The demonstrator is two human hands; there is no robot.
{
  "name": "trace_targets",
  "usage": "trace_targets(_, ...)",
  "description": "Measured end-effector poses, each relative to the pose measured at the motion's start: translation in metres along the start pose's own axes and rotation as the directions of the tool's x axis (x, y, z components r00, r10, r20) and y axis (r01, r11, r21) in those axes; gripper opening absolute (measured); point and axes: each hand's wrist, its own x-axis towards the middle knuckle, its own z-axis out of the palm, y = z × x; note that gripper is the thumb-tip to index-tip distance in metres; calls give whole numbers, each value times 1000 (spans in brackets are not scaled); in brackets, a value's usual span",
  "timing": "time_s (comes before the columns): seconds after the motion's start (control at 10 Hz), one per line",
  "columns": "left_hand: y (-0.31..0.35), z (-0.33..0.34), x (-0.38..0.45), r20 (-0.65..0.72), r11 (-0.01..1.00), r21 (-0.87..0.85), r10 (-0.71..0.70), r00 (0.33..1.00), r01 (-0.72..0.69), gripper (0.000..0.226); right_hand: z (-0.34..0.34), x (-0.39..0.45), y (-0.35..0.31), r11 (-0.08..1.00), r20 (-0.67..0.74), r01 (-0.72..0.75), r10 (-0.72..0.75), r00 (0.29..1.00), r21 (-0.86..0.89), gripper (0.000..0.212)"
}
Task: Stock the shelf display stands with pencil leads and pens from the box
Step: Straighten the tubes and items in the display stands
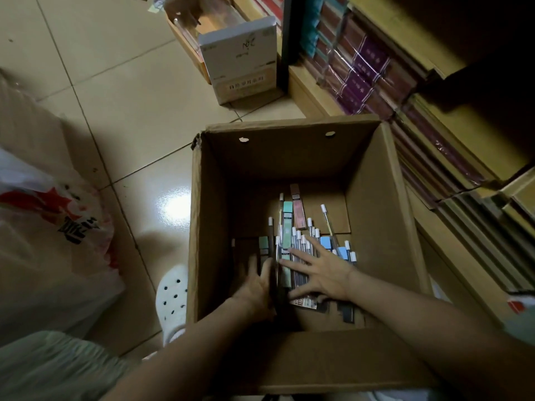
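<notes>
An open cardboard box (379, 204) stands on the floor below me. On its bottom lie several pens with white caps (301, 241) and flat pencil lead cases in green (287, 224), pink (298, 208) and blue (326, 243). Both my hands are down inside the box. My right hand (320, 272) lies spread, fingers straight, on top of the pile of pens. My left hand (257, 285) is beside it on the left, its fingers against the edge of the pile near a dark pen (271, 241); its palm side is hidden.
Shelves packed with wrapped notebooks (373, 73) rise at the right. A white carton (240, 57) stands on the tiled floor behind the box. A plastic bag (49, 227) lies at the left. My white perforated shoe (173, 296) is beside the box.
</notes>
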Motion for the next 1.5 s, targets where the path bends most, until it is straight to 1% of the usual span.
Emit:
trace_targets(0.1,-7,17,11,-71,985,51,-161,984,165,84,-6,-5,-7,994,-35,-24,28,999,103,93)
trace_targets(0.2,-8,29,19,-161,984,-22,-177,971,176,90,-17,-12,-18,919,-126,-182,239,963,350,71)
trace_targets(0.3,-2,31,21,-221,961,-258,-158,963,98,81,-21,-22,-20,589,81,-440,535,841,678,69)
trace_targets(0.4,1,34,24,-377,880,-466,-111,919,-85,61,-19,-30,-26,302,301,-565,608,735,768,78)
trace_targets(0.5,4,38,30,-435,828,-527,-68,898,-192,53,-20,-26,-31,99,390,-574,639,663,813,69)
trace_targets(0.6,2,37,33,-495,902,-382,-15,869,-202,37,-20,-19,-33,-16,416,-539,655,631,842,56)
trace_targets(0.7,-3,40,33,-441,962,-230,31,897,-146,37,-16,-18,-31,-136,435,-473,662,610,870,38)
trace_targets(0.8,1,34,32,-356,999,-48,2,934,-21,40,-11,-18,-29,-208,444,-422,664,601,882,23)
trace_targets(0.9,7,26,31,-346,903,-424,-91,934,-70,37,-11,-15,-28,-244,425,-367,700,574,898,17)
trace_targets(1.0,13,17,30,-301,566,-810,-185,935,-149,31,-15,-5,-24,-244,387,-340,799,460,908,23)
trace_targets(1.1,18,13,30,-236,228,-956,-223,946,-185,19,-20,5,-18,-254,405,-432,862,305,866,31)
trace_targets(1.2,22,10,34,-181,35,-983,-236,955,-178,8,-19,14,-16,-254,417,-501,875,245,827,37)
trace_targets(1.3,27,7,41,-103,-135,-982,-224,969,-135,3,-13,17,-15,-244,410,-533,886,218,810,43)
trace_targets(1.4,30,8,46,-99,-157,-978,-233,967,-138,3,-9,16,-12,-280,426,-498,880,207,820,42)
trace_targets(1.5,30,8,45,-96,-152,-979,-250,963,-137,9,-2,10,-6,-357,479,-434,852,213,827,45)
